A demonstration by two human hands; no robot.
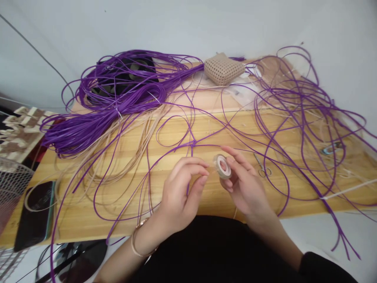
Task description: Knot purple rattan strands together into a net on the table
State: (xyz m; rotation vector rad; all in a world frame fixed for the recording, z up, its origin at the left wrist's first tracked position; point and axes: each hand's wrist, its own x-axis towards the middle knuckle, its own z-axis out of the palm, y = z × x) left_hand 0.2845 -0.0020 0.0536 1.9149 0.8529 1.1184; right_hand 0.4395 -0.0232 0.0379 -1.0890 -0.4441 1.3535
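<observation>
My right hand holds a small roll of clear tape upright between thumb and fingers, just above the wooden table. My left hand is right beside it, thumb and forefinger pinched together at the roll's left edge, apparently on the tape's end, which is too thin to make out. Loose purple strands cross in a knot just beyond both hands. A thick bundle of purple cord lies at the far left of the table.
A woven beige piece sits at the back. Small scissors lie right of my hands. A dark phone rests at the left front corner. Purple loops sprawl over the right side. Beige strands coil left.
</observation>
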